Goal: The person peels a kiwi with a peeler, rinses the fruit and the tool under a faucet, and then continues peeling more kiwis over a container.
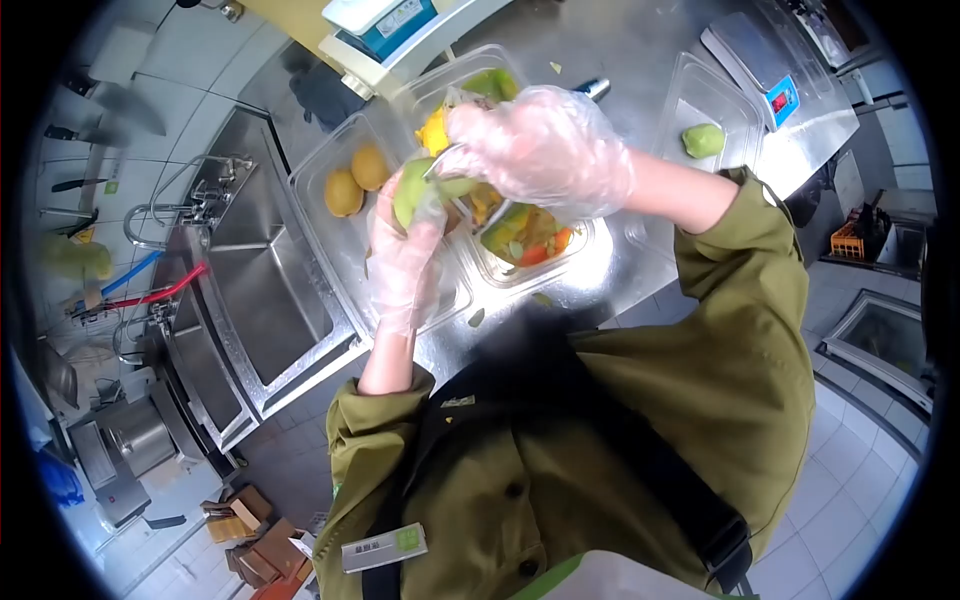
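Note:
My left hand (408, 255), in a clear plastic glove, is closed round a green fruit (411, 192). Over the fruit's right side is my right hand (545, 150), also gloved, its fingers wrapped round a tool with a curved metal part (447, 160) that touches the fruit. Most of the tool is hidden by the fingers. Below the hands, a clear container (590, 245) holds peelings and orange-red pieces. Two yellow-brown fruits (344, 192) lie in a clear tray (305, 180) to the left. Behind my right hand, another clear container (480, 62) holds green and yellow pieces.
A double steel sink (268, 300) with taps is on the left. To the right, a clear bin (680, 90) holds one green fruit (703, 140), beside a scale (782, 101) with a lit display. A teal and white box (385, 25) stands at the back.

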